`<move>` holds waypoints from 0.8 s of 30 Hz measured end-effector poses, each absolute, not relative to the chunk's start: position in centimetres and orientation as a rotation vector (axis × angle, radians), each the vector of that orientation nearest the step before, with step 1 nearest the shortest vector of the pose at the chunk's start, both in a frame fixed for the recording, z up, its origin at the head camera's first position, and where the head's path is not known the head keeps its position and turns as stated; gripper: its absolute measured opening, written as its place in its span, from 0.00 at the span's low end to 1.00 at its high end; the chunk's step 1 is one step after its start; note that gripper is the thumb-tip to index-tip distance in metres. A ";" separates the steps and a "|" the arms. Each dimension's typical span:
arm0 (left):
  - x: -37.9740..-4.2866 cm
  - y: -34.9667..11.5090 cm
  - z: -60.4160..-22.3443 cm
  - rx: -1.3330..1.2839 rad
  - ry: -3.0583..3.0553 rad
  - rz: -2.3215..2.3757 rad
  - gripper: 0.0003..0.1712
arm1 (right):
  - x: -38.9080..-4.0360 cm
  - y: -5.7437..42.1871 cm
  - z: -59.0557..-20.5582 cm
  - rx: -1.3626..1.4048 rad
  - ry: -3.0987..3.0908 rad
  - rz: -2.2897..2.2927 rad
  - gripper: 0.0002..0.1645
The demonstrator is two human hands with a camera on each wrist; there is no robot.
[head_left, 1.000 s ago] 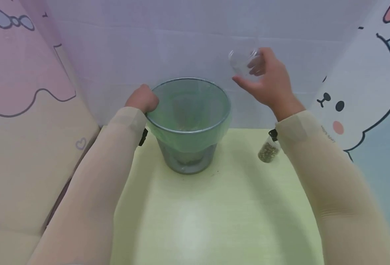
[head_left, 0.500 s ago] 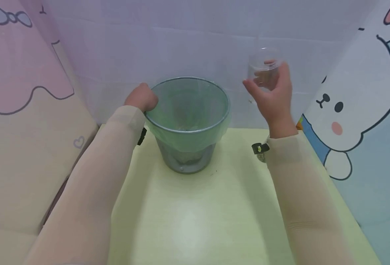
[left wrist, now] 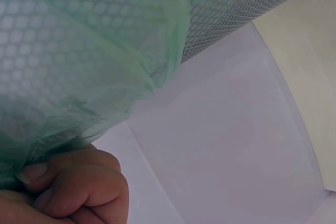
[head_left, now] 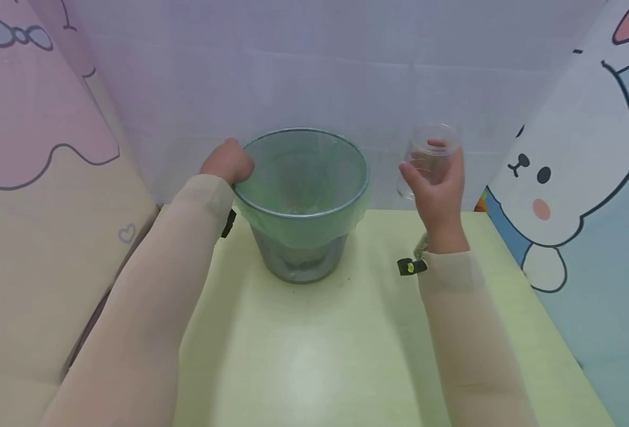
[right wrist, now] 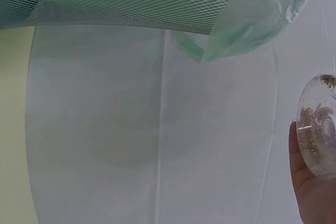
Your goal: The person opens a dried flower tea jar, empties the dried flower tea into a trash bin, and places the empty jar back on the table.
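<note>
From where I stand, the right hand has a clear jar up in the air, over towards the table's far right corner and well apart from the bin. Its thumb and fingers are clamped round the jar's side, and the jar leans; I can't make out which end is the mouth. The right wrist's view shows brown specks on it.

The jar looks like thin, hard plastic: light, I'd guess, fairly stiff, a bit slick, liable to dent or crack if squeezed. Best held as it is, round the middle of the wall, lightly.

The left hand is at the left of the bin's rim, its fingers curled tight on the green bag that lines the bin and folds over outside. That film seems soft and slippery, easy to tear, so a bunched handful at the rim should hold better than a fingertip pinch. The mesh bin stands near the table's far edge, a few crumbs just beside its base.
</note>
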State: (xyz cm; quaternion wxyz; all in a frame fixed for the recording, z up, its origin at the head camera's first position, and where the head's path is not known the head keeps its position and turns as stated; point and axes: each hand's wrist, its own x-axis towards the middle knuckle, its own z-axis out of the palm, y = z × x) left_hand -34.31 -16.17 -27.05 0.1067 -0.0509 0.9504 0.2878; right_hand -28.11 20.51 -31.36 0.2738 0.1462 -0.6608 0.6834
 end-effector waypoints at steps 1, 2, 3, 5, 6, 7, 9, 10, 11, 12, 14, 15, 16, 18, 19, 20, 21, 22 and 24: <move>-34.3 -16.2 -27.1 -0.145 2.802 0.840 0.35 | -28.0 20.5 -31.6 0.394 -1.764 1.852 0.34; -34.3 -16.2 -27.1 -0.142 2.803 0.835 0.35 | -27.9 20.6 -31.8 0.385 -1.760 1.860 0.34; -34.4 -16.2 -27.1 -0.141 2.805 0.830 0.35 | -27.7 20.6 -32.0 0.375 -1.759 1.865 0.34; -34.4 -16.2 -27.2 -0.138 2.805 0.827 0.36 | -27.5 20.7 -32.5 0.356 -1.764 1.858 0.33; -34.4 -16.2 -27.2 -0.137 2.806 0.823 0.36 | -27.5 20.7 -32.8 0.350 -1.772 1.844 0.33; -34.4 -16.2 -27.2 -0.135 2.807 0.817 0.37 | -27.4 20.7 -33.1 0.342 -1.785 1.827 0.33; -34.4 -16.2 -27.2 -0.134 2.805 0.818 0.37 | -27.2 20.9 -33.8 0.321 -1.807 1.805 0.33; -34.4 -16.2 -27.1 -0.131 2.805 0.818 0.38 | -27.2 20.9 -34.2 0.319 -1.815 1.793 0.33; -34.3 -16.2 -27.1 -0.132 2.805 0.817 0.38 | -27.1 21.0 -34.6 0.314 -1.824 1.787 0.33; -34.3 -16.2 -27.1 -0.133 2.804 0.821 0.38 | -27.1 21.0 -34.9 0.311 -1.831 1.782 0.33; -34.2 -16.2 -27.0 -0.132 2.804 0.825 0.38 | -26.9 21.1 -35.6 0.282 -1.855 1.788 0.33; -34.1 -16.2 -27.0 -0.132 2.804 0.827 0.38 | -26.7 21.1 -36.0 0.260 -1.879 1.788 0.33; -34.1 -16.2 -26.9 -0.130 2.804 0.826 0.38 | -26.6 21.1 -36.4 0.239 -1.895 1.798 0.33; -34.1 -16.2 -26.9 -0.127 2.803 0.831 0.38 | -26.4 21.1 -37.0 0.193 -1.930 1.821 0.34; -34.1 -16.2 -27.0 -0.121 2.805 0.823 0.38 | -26.3 21.2 -37.4 0.172 -1.949 1.833 0.34; -34.1 -16.3 -27.0 -0.117 2.805 0.820 0.39 | -26.2 21.2 -37.8 0.158 -1.966 1.847 0.35; -34.2 -16.3 -27.1 -0.118 2.804 0.823 0.39 | -26.1 21.2 -38.2 0.152 -1.981 1.859 0.35; -34.2 -16.3 -27.2 -0.117 2.804 0.823 0.39 | -26.1 21.3 -38.6 0.139 -1.995 1.872 0.36; -34.3 -16.3 -27.2 -0.119 2.804 0.826 0.38 | -25.8 21.3 -39.3 0.102 -2.052 1.871 0.38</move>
